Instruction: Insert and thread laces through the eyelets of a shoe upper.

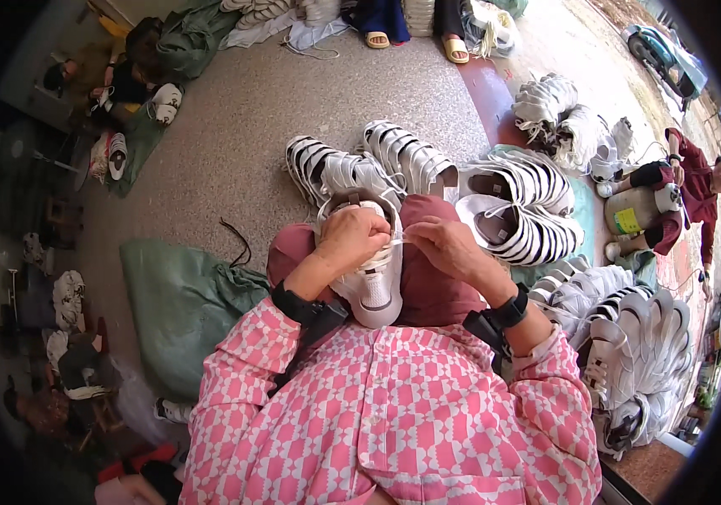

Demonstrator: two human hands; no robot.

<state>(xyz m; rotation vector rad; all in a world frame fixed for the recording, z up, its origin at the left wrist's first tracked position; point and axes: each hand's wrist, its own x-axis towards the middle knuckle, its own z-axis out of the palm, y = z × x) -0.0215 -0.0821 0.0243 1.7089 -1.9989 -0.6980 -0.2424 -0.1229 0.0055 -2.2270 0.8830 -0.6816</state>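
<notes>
A white sneaker [380,290] lies across my lap between my knees, toe toward me. My left hand [348,239] rests on its upper with curled fingers closed at the lacing, which they partly cover. To the right, my right hand [451,247] pinches a white shoelace [399,241] in its fingertips. The lace runs between the shoe's eyelet edge and that hand. Just beyond my knees stand nested rows of white sneakers [411,160], with more rows [529,244] at my right knee.
A green sack [179,307] lies on the speckled floor [234,118] at my left. Bundled white shoes [638,345] are stacked at my right. People sit around the space, one in dark red [697,181] at far right. A scooter [667,63] stands outside.
</notes>
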